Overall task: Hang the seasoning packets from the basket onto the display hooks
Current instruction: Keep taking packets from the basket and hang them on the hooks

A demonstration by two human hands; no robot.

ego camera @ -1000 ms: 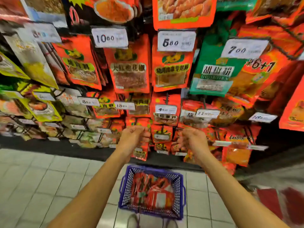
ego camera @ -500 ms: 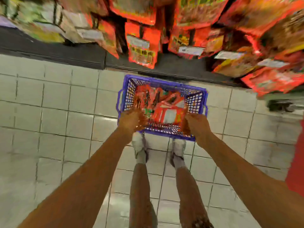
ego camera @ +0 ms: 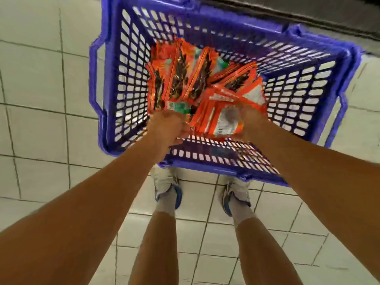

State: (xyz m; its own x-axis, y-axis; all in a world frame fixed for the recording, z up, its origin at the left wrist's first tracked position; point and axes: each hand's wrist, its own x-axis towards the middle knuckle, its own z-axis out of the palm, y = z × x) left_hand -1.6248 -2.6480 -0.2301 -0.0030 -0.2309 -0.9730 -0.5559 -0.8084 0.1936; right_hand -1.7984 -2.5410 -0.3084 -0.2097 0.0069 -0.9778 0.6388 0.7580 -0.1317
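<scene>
Looking straight down here. There's a blue plastic basket (ego camera: 205,29) sitting on a pale tiled floor (ego camera: 37,83), right in front of the person's feet, and both arms reach down into it.

The seasoning packets (ego camera: 197,83) are all in the bottom of the basket, a loose pile of orange ones. The ones on the left side stand fanned out and show dark pictures on the front, with a bit of green wrapper poking out between them. On the right side there's a stack lying flatter, with white label panels and a barcode facing up.

The left hand (ego camera: 166,128) is down at the near left edge of the pile, fingers curled in against the bottom ends of the fanned packets. It's pretty blurry, so I honestly can't tell if it's actually pinching one or just touching them. The right hand (ego camera: 249,122) is at the near right of the pile, with the flat stack against its fingers, and looks wrapped round that stack's edge, though it's smeared too, so I can't say for sure.

Below the basket's near rim you can see two grey sneakers (ego camera: 166,184) with blue trim, grey socks and bare legs. A dark strip (ego camera: 308,11) runs along the top of the view, past the basket's far side.
</scene>
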